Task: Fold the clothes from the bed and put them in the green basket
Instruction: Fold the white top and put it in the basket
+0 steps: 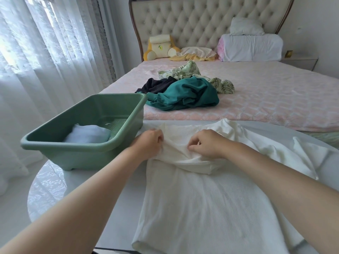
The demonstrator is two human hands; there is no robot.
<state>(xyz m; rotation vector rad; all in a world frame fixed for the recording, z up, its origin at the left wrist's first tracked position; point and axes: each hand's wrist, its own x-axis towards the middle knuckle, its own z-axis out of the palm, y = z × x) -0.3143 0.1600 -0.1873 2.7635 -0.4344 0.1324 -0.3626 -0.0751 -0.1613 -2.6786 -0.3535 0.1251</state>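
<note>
Bed (266,99): unfolded clothes pile (183,94) mid-mattress. Round table (119,208): white top (201,208) spread flat, upper part bunched. Green basket (82,154) on table's left, one folded pale item (88,135) inside. Left hand (148,143) and right hand (207,143), fingers curled, both pinch the top's bunched edge.

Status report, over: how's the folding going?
Left grip and right grip pinching white top on table. One folded piece in green basket. Pile waits on bed. Nothing blocking.
</note>
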